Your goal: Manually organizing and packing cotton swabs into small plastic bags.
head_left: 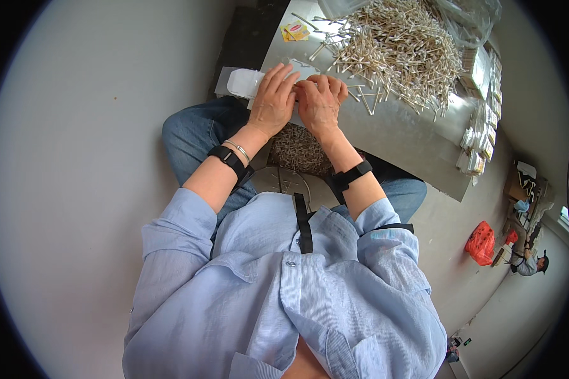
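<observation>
My left hand (274,101) lies over the near left edge of a metal table (398,136), its fingers stretched forward and somewhat apart. Beside it a white, cut-cornered piece (244,82), paper or a plastic pouch, sticks out to the left. Close on the right is my right hand (320,102), fingers curled inward and thumb side toward the left hand. What its fingertips grip is hidden by the hand. A pale, clear-looking sheet (305,68) shows just beyond the fingers. A few loose cotton swabs (370,98) lie right of my right hand.
A large heap of cotton swabs (398,47) covers the far table. Stacked white packs (477,72) and wrapped packs (479,142) line its right side, near a clear plastic bag (471,22). More swabs (300,148) lie below the edge. A red bag (481,243) and another person (530,262) are farther right.
</observation>
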